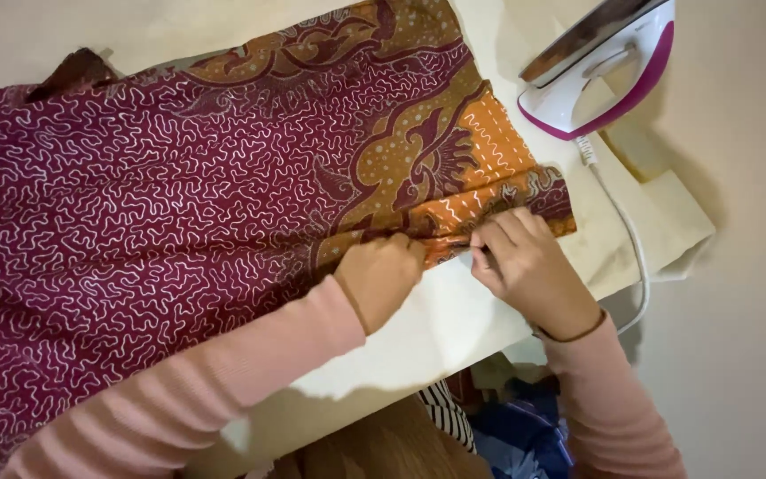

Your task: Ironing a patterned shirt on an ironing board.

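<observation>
A maroon patterned cloth [135,213] with white squiggles and an orange-brown border lies spread over a cream ironing surface [454,319]. My left hand [381,277] is closed on the near hem of the cloth, knuckles up. Just to its right, my right hand [525,264] pinches the same folded hem between fingers and thumb at the orange corner. Both arms wear pink ribbed sleeves. The fingertips are tucked under the fabric edge and partly hidden.
A white and magenta iron [600,66] stands on its heel at the far right corner of the ironing surface, its cord [631,239] trailing down the right edge. Below the near edge lie striped and blue clothes [507,430]. A pale floor shows at right.
</observation>
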